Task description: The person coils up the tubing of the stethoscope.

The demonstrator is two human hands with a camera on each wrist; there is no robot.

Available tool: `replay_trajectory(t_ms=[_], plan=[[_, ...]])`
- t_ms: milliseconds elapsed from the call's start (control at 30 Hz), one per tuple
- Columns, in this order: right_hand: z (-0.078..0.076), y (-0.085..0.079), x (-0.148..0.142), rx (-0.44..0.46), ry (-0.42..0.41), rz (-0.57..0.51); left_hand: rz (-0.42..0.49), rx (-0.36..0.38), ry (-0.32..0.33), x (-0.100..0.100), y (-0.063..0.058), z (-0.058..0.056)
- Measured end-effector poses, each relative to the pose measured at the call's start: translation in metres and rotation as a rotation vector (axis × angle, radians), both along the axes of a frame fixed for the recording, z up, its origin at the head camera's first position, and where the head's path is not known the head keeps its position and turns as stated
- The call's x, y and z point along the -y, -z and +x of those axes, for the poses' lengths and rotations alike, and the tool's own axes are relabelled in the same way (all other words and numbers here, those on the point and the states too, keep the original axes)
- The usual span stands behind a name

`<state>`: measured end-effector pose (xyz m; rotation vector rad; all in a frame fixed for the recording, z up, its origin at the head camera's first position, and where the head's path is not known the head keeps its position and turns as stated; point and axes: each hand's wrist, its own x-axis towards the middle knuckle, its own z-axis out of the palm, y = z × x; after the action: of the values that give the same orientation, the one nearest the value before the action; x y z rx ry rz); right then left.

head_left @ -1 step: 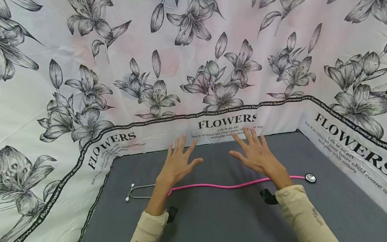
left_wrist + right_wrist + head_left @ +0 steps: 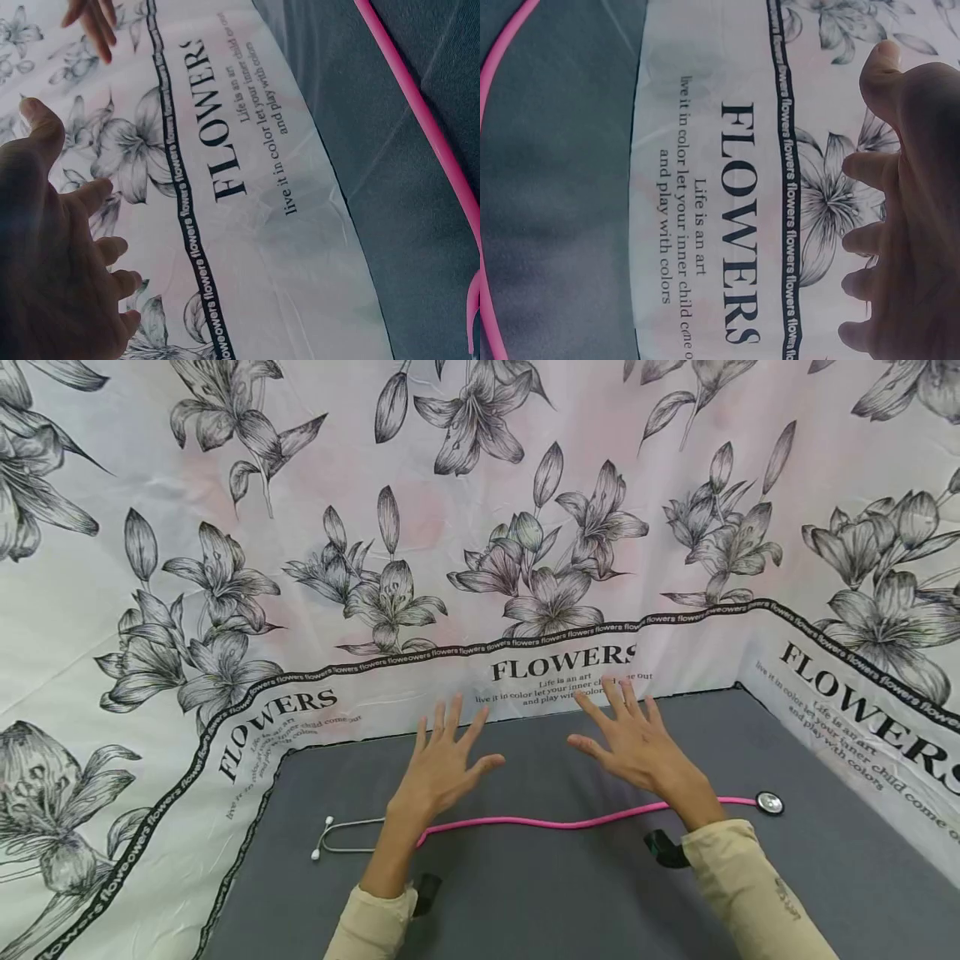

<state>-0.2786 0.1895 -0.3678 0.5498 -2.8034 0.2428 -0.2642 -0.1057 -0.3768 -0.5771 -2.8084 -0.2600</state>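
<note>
Crosswise beneath two raised hands, a pink stethoscope (image 2: 543, 822) is lying stretched out on the gray tabletop (image 2: 555, 902).
Its long axis is running left to right, passing under both wrists, so it is lying on the person's side of the fingertips rather than ahead of them; the left hand (image 2: 442, 768) is hovering nearer the earpieces (image 2: 315, 854), the right hand (image 2: 637, 743) nearer the chest piece (image 2: 769, 802). Both hands' fingers are fanning apart, thumbs pointing inward, holding nothing and seemingly touching nothing, though the head view is leaving their height above the tubing hard to judge.
</note>
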Motion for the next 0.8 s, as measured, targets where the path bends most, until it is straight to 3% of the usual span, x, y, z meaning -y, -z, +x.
replay_trajectory(t_ms=[300,500,667,800], plan=[[0.012,-0.004,0.003,0.017,0.012,-0.024,-0.019,0.045,0.001,-0.006,0.002,0.014],[0.001,-0.005,0.007,0.059,0.000,-0.006,-0.011,0.098,0.002,0.001,0.005,0.009],[-0.006,0.003,0.020,0.105,-0.065,-0.017,0.029,0.185,0.009,0.020,0.015,0.008],[-0.007,0.013,0.039,0.139,-0.148,-0.019,0.022,0.281,0.037,0.047,0.030,0.005]])
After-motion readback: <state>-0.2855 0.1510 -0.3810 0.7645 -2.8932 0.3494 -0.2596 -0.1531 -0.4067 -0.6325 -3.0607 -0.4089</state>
